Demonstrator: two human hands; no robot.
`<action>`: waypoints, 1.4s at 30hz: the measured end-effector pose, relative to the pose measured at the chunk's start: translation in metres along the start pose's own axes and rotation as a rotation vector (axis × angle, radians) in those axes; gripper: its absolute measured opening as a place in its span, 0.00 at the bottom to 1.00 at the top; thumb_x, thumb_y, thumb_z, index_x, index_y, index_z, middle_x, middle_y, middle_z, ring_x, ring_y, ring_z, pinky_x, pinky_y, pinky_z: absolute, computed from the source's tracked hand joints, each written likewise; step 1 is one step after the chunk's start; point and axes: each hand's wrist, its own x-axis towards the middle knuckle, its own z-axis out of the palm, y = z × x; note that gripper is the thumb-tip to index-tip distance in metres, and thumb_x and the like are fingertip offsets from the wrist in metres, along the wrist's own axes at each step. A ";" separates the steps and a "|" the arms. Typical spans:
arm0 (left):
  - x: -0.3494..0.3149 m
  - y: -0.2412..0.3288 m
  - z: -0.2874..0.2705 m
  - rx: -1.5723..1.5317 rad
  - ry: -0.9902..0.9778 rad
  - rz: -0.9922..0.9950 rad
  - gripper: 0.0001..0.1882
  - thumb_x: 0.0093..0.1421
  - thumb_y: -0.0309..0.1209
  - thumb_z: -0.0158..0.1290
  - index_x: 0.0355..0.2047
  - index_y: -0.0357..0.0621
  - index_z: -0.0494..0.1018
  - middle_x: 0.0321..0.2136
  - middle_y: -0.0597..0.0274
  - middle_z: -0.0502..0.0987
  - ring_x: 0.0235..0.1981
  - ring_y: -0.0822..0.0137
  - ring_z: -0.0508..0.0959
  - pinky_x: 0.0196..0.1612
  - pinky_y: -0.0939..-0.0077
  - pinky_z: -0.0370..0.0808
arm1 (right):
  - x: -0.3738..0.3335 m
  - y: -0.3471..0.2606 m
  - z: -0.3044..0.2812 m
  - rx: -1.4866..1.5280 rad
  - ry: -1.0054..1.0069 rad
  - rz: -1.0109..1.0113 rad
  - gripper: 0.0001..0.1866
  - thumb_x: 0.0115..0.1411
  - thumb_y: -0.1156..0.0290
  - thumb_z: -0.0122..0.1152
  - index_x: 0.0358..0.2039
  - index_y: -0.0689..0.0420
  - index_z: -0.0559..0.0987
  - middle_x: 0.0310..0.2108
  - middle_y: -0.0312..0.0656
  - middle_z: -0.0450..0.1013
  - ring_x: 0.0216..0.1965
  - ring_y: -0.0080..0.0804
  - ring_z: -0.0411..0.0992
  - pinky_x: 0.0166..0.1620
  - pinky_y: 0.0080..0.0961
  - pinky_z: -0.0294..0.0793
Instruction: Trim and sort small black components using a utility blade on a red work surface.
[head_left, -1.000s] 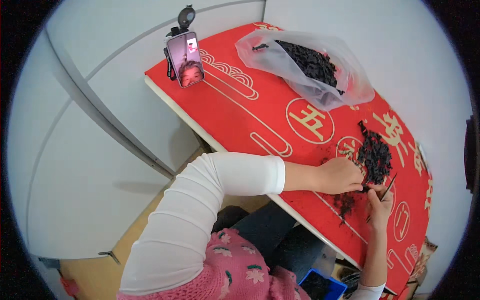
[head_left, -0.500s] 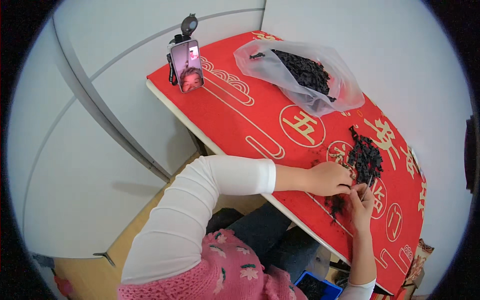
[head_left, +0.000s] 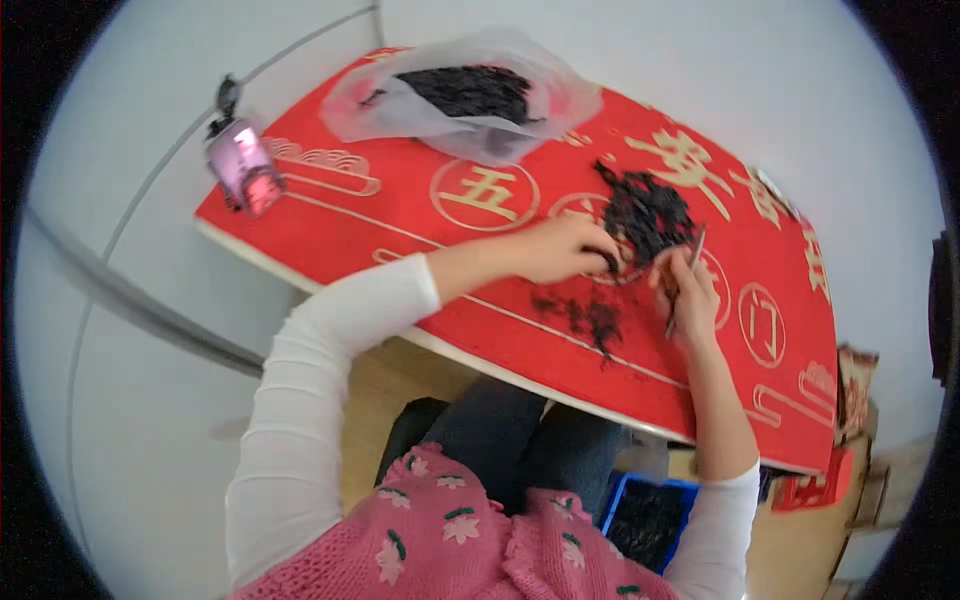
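My left hand is closed, with a small black piece pinched at its fingertips. My right hand is closed around a slim grey metal tool; its tip points away from me, its other end shows below the hand, and blur hides its exact kind. Just beyond both hands lies a heap of small black pieces on the red table cover. Fine black scraps are scattered on the near side, between my hands and the table edge.
A translucent plastic bag filled with black pieces lies at the far left. A phone stands on a holder at the left corner. Below the near table edge is a blue bin with dark contents. A wall borders the far side.
The view has swung to the right, so the table appears shifted left. My hands, together before, have moved apart; the tool now shows more fully in my right hand.
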 end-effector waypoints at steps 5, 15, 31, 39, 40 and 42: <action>-0.003 -0.006 0.003 -0.268 0.065 -0.006 0.11 0.57 0.21 0.49 0.41 0.39 0.75 0.31 0.62 0.79 0.30 0.71 0.74 0.35 0.81 0.71 | -0.001 0.007 -0.007 -0.138 0.041 -0.223 0.10 0.66 0.65 0.44 0.35 0.56 0.71 0.19 0.34 0.67 0.16 0.18 0.58 0.19 0.12 0.56; -0.012 0.005 -0.005 -0.284 -0.049 -0.304 0.10 0.57 0.20 0.51 0.40 0.36 0.76 0.31 0.64 0.79 0.28 0.75 0.74 0.35 0.87 0.70 | -0.016 -0.012 -0.004 -0.331 -0.178 -0.075 0.05 0.63 0.71 0.46 0.35 0.57 0.70 0.22 0.30 0.63 0.24 0.18 0.57 0.28 0.14 0.57; -0.006 -0.056 -0.010 0.580 0.053 0.484 0.09 0.51 0.15 0.53 0.34 0.34 0.77 0.30 0.58 0.77 0.25 0.67 0.72 0.29 0.81 0.70 | 0.006 0.030 -0.007 -0.915 -0.288 -0.684 0.08 0.58 0.81 0.52 0.39 0.62 0.75 0.35 0.36 0.71 0.32 0.25 0.66 0.38 0.15 0.64; -0.001 -0.032 -0.009 0.169 0.033 0.156 0.08 0.50 0.15 0.53 0.31 0.32 0.76 0.30 0.58 0.78 0.24 0.68 0.72 0.28 0.81 0.70 | 0.006 0.029 -0.006 -1.023 -0.277 -0.755 0.12 0.56 0.84 0.53 0.41 0.61 0.77 0.37 0.36 0.71 0.33 0.24 0.67 0.36 0.13 0.65; -0.001 -0.033 -0.008 0.166 0.033 0.155 0.08 0.50 0.15 0.53 0.31 0.32 0.76 0.30 0.58 0.78 0.24 0.68 0.72 0.28 0.81 0.70 | 0.006 0.030 -0.006 -1.039 -0.275 -0.763 0.12 0.56 0.84 0.53 0.41 0.61 0.77 0.37 0.36 0.71 0.33 0.24 0.67 0.35 0.13 0.65; -0.001 -0.034 -0.007 0.183 0.038 0.161 0.08 0.50 0.15 0.53 0.32 0.32 0.76 0.30 0.58 0.78 0.24 0.67 0.72 0.28 0.81 0.70 | 0.006 0.032 -0.007 -1.070 -0.272 -0.780 0.13 0.55 0.85 0.54 0.42 0.61 0.78 0.37 0.37 0.71 0.33 0.24 0.67 0.35 0.13 0.65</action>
